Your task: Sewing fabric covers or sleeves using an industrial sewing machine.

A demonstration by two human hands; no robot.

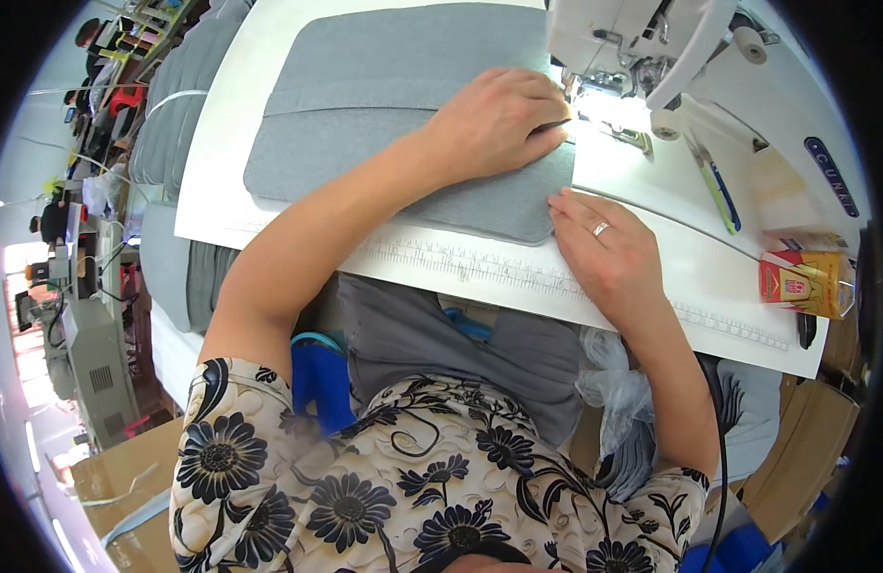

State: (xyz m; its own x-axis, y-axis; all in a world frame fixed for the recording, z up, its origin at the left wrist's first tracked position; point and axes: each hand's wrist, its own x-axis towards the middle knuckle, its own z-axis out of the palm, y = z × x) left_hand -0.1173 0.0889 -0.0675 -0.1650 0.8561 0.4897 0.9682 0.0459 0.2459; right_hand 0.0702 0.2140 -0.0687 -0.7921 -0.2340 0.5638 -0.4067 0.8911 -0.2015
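Note:
A grey fabric panel [355, 57] with rounded corners and a crosswise seam lies on the white ruled worktable [212, 191], its right side at the lit needle area of a sewing machine [685, 38]. My left hand [499, 119] rests on the panel beside the presser foot, fingers curled over a dark edge or small object that I cannot make out. My right hand [604, 248] has its fingers stretched out, tips touching the panel's lower right edge. A pair of slim scissors or snips [716, 186] lies right of the machine's needle plate.
Stacked grey pieces [174, 115] stand at left, beside distant machinery [97, 372]. A yellow-red box [802, 285] sits at the right table edge. Grey cloth [432, 353], clear plastic [613, 382], a black cable [716, 411] and cardboard [799, 449] are below the table's front edge.

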